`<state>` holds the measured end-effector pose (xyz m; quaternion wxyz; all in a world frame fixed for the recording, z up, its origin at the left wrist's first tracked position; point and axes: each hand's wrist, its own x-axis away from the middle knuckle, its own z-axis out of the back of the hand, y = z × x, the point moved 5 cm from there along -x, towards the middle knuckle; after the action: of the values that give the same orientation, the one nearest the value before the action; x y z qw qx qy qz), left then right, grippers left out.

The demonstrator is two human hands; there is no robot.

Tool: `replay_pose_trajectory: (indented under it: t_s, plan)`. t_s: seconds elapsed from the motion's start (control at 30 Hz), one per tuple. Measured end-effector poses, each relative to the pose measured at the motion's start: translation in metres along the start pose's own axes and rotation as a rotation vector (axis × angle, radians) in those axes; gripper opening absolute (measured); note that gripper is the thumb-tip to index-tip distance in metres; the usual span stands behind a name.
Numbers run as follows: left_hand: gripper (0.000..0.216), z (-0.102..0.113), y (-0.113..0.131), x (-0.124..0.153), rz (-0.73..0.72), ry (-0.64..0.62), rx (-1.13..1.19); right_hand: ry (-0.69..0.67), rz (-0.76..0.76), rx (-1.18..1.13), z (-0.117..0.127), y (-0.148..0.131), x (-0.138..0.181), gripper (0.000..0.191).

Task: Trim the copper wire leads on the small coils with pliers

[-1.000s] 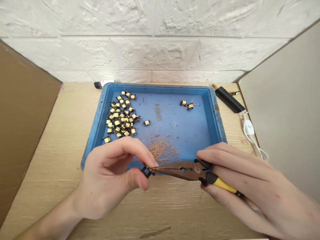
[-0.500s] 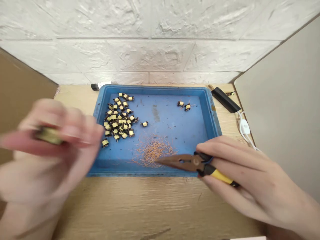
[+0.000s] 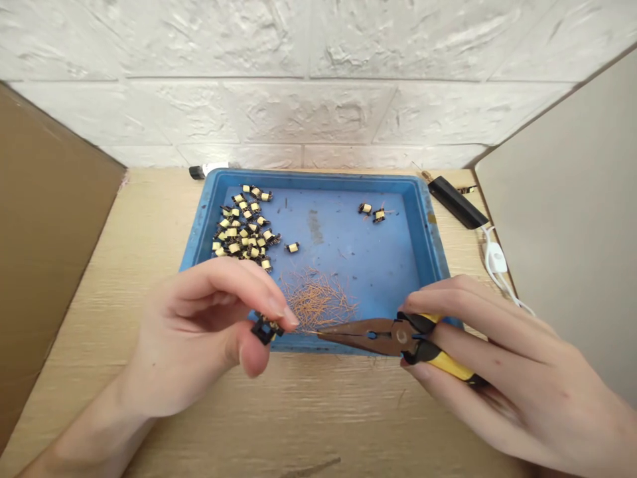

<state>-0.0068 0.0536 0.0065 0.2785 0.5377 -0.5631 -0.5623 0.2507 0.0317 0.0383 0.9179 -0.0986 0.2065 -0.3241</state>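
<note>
While the left hand (image 3: pixel 199 332) pinched a small black coil component (image 3: pixel 265 328) between thumb and fingertips just over the near rim of the blue tray (image 3: pixel 199 219), the right hand (image 3: pixel 497 372) was clenched round the yellow-and-black handles of a pair of rusty needle-nose pliers (image 3: pixel 378 333). The plier jaws lay nearly closed, their tip pointing left and almost touching the component; a fine strand seemed to run between tip and part, though it was too thin to be sure. Behind the tip, a loose heap of copper wire clippings (image 3: pixel 318 299) lay on the tray floor. A pile of yellow-taped components (image 3: pixel 243 229) filled the far left of the tray, and two more components (image 3: pixel 372 211) sat apart at the far right. To work this well, the part probably needed to be held steady with its pins turned toward the pliers, and the tip needed to close on one lead only, close to its end, so that the pull ran straight out over the tray and the scrap fell among the clippings. A black tool with a white cord (image 3: pixel 458 202) lay on the wooden table (image 3: pixel 308 411) to the right of the tray.
</note>
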Motion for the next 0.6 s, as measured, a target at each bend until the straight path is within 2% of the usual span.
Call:
replay_pose_trajectory:
  t_s: [0.23, 0.43, 0.6]
  plan:
    - [0.017, -0.005, 0.0006, 0.0003, -0.03, 0.005, -0.002, 0.032, 0.002, 0.015, 0.0007, 0.0015, 0.003, 0.026]
    - [0.025, -0.0068, -0.0016, 0.0011, -0.003, 0.058, 0.027, 0.049, 0.031, 0.058, 0.0001, 0.0031, 0.0013, 0.028]
    - [0.009, -0.0077, -0.0006, 0.002, -0.011, 0.021, -0.072, 0.045, 0.056, 0.114, 0.0005, 0.0015, 0.0025, 0.028]
